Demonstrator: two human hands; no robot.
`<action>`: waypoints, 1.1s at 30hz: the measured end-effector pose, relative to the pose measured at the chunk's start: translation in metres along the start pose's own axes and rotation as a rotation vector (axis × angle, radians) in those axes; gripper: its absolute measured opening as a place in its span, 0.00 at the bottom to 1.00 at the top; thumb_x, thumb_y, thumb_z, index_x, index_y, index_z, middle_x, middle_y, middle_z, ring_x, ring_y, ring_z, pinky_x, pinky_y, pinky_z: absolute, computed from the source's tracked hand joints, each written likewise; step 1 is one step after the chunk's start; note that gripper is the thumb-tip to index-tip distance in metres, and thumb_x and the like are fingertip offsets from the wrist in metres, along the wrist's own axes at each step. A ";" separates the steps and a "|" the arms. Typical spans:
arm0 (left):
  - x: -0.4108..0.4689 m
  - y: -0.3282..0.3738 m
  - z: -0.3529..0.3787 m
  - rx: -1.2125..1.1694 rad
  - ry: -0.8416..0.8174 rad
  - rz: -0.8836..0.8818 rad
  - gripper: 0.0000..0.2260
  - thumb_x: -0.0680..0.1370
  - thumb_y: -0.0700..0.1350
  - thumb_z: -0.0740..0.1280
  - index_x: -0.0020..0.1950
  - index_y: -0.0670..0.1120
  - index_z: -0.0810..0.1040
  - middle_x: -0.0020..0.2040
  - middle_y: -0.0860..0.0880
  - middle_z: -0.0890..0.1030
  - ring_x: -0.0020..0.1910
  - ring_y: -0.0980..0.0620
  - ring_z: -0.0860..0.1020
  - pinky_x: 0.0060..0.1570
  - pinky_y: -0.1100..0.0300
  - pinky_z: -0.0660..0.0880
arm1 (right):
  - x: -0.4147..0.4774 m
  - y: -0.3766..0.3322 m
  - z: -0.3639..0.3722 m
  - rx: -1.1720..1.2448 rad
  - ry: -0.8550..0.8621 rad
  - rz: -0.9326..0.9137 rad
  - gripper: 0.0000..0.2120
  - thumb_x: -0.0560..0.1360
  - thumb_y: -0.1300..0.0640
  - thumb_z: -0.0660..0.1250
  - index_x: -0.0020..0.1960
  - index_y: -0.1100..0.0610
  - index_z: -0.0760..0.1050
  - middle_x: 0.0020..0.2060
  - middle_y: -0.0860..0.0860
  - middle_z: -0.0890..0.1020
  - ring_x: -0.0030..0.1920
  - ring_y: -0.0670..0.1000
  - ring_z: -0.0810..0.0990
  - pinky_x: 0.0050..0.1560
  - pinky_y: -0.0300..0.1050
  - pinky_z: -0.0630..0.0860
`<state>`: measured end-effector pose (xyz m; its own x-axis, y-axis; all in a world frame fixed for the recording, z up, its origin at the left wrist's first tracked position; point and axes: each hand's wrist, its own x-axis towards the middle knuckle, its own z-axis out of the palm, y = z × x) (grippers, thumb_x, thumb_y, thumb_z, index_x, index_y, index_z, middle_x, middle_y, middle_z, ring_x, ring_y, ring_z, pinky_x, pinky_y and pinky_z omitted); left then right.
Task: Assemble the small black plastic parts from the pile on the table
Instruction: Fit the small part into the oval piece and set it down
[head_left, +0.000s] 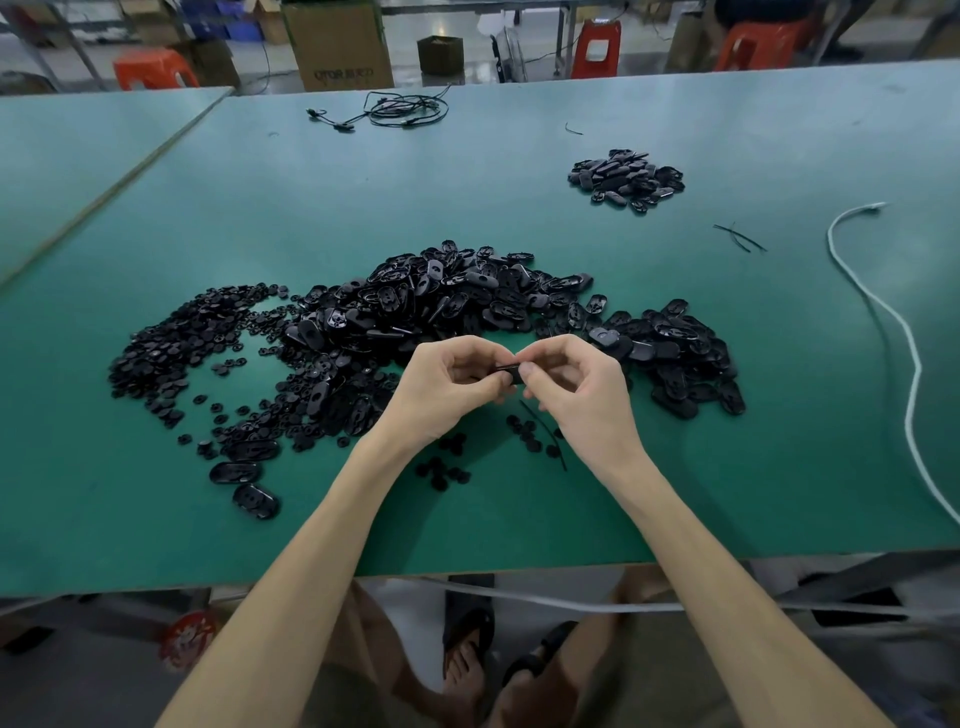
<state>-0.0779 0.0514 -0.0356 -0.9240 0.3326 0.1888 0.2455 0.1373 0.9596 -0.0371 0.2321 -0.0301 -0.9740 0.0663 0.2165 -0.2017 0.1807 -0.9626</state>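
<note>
A big pile of black oval plastic shells (457, 306) spreads across the middle of the green table (363, 182). To its left lies a heap of small round black pieces (176, 348). Just in front of the pile, my left hand (447, 384) and my right hand (576, 389) meet above the table, fingers curled, both pinching one small black oval part (511, 370) between their fingertips. Most of that part is hidden by the fingers. A few round pieces (444, 467) lie scattered under my wrists.
A smaller heap of black oval parts (626, 179) sits at the far right. A white cord (883, 312) snakes down the right side; a black cable (405, 109) lies at the far edge. Thin black strips (737, 238) lie near the cord. Boxes and red stools stand beyond the table.
</note>
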 end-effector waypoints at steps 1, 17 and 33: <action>0.000 0.000 0.000 0.002 0.005 -0.002 0.08 0.78 0.30 0.72 0.53 0.41 0.85 0.44 0.46 0.87 0.42 0.51 0.86 0.50 0.58 0.83 | 0.000 0.000 0.000 0.000 -0.001 0.001 0.06 0.78 0.64 0.72 0.49 0.54 0.83 0.42 0.46 0.87 0.41 0.47 0.86 0.42 0.37 0.78; 0.001 -0.001 -0.001 -0.053 0.002 0.019 0.08 0.78 0.32 0.73 0.55 0.39 0.85 0.48 0.43 0.88 0.45 0.48 0.87 0.51 0.57 0.83 | 0.001 0.001 0.000 -0.008 0.023 -0.007 0.06 0.78 0.63 0.72 0.48 0.52 0.82 0.40 0.46 0.87 0.40 0.46 0.86 0.41 0.38 0.78; 0.002 -0.001 0.000 -0.036 0.048 0.029 0.07 0.77 0.33 0.74 0.55 0.39 0.84 0.49 0.42 0.87 0.44 0.47 0.85 0.51 0.54 0.83 | 0.001 0.002 0.003 -0.059 -0.026 -0.056 0.10 0.78 0.66 0.72 0.51 0.52 0.82 0.43 0.48 0.85 0.43 0.50 0.84 0.48 0.46 0.82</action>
<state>-0.0803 0.0516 -0.0364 -0.9299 0.2906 0.2256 0.2624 0.0942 0.9603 -0.0382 0.2298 -0.0320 -0.9639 0.0294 0.2648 -0.2503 0.2406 -0.9378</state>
